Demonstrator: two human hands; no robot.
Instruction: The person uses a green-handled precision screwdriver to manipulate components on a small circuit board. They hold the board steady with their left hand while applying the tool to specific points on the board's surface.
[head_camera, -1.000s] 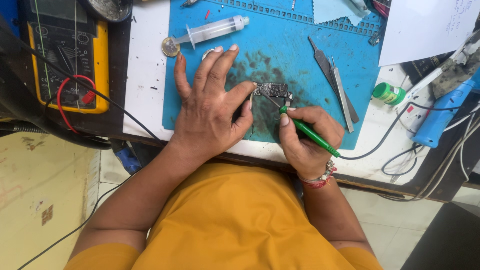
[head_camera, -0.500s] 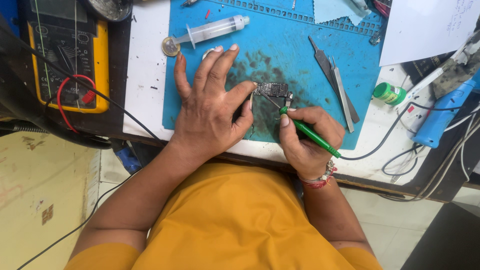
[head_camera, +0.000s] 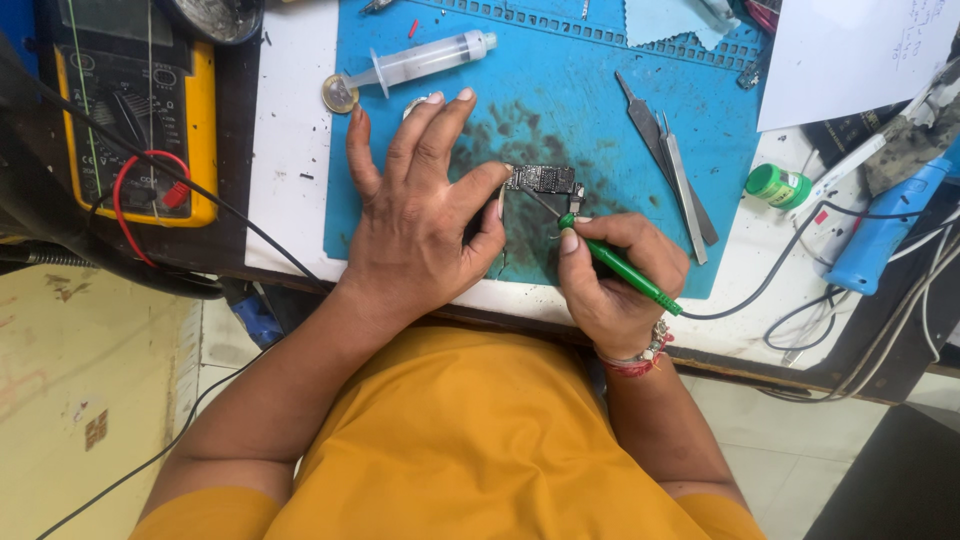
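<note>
Nearest, the person in the orange shirt leaned over the bench edge with both forearms reaching forward. Her right hand was closed around a green iron, held like a pen, its thin tip slanting up and left to the lower edge of a small board. Its cord ran off to the right. Her left hand lay flat with fingers spread on the blue mat, the thumb pressed against the board's left end to pin it there. The board sat mid-mat on a dark, sooty patch, between the two hands. It looked to be mid-soldering, or reworking a joint on the board; the next touch would seem to call for a steady tip and the thumb kept firm so the board did not slide. Beyond lay tweezers to the right, a small green pot off the mat, a syringe and a coin at the far left, and a yellow meter further left.
</note>
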